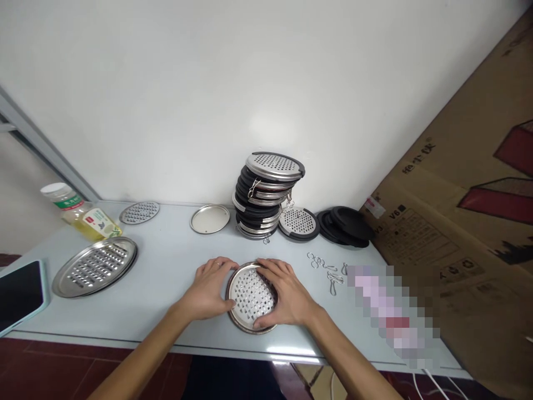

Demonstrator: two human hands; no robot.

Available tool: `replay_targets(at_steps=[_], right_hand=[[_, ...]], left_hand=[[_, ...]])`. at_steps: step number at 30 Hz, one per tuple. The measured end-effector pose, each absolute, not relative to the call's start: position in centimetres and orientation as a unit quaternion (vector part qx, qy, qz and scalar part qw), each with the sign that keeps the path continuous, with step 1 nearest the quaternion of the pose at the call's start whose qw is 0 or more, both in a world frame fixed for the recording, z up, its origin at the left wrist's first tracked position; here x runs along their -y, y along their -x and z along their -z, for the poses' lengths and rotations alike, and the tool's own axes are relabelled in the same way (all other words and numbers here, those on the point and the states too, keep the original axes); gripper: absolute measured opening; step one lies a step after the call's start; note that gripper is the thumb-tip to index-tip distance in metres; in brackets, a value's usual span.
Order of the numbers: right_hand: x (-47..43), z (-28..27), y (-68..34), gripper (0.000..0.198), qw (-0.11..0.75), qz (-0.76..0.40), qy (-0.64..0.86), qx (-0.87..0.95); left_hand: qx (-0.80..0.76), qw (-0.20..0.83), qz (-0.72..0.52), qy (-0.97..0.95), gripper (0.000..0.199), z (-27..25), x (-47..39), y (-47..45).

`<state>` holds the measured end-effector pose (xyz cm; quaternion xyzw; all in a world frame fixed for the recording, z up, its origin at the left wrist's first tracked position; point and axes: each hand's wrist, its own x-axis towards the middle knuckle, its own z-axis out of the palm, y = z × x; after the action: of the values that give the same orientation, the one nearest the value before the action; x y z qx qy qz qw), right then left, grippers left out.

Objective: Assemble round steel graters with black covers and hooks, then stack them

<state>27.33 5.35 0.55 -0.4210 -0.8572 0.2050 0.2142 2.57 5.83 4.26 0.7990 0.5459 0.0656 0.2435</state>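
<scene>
A round metal grater plate with rows of raised holes lies on the table in front of me, set in or on a round metal rim. My left hand grips its left edge, the thumb resting on the rim. On the other side, my right hand curls around the right edge, with fingers over the far rim and thumb near the front. That palm hides part of the plate's right side. Behind my hands stands a tall, uneven stack of round graters with black edging and metal clips.
Left: grater plates, another plate, a bottle of yellow liquid and a phone. Behind: a shallow metal disc. Right: a black-edged grater, black discs, metal clips and a cardboard box.
</scene>
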Motion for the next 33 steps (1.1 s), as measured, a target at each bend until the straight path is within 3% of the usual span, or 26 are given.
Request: replay_targets(at_steps=[13,24,33], right_hand=[[-5.4,-0.5,-27.3,0.111,0.218,-0.213,0.435,0.847],[-5.2,-1.1,-27.1,0.107,0.209,-0.193,0.439,0.852],[-5.0,-1.3,-26.8,0.102,0.182,-0.175,0.457,0.853]], left_hand=[[-0.533,0.261,-0.043,-0.804,0.063,-5.5,-5.7,-2.8],[-0.541,0.225,-0.073,-0.807,0.074,-3.4,-4.6,-2.7],[-0.52,0.256,-0.046,-0.813,0.086,-3.7,-4.4,-2.3]])
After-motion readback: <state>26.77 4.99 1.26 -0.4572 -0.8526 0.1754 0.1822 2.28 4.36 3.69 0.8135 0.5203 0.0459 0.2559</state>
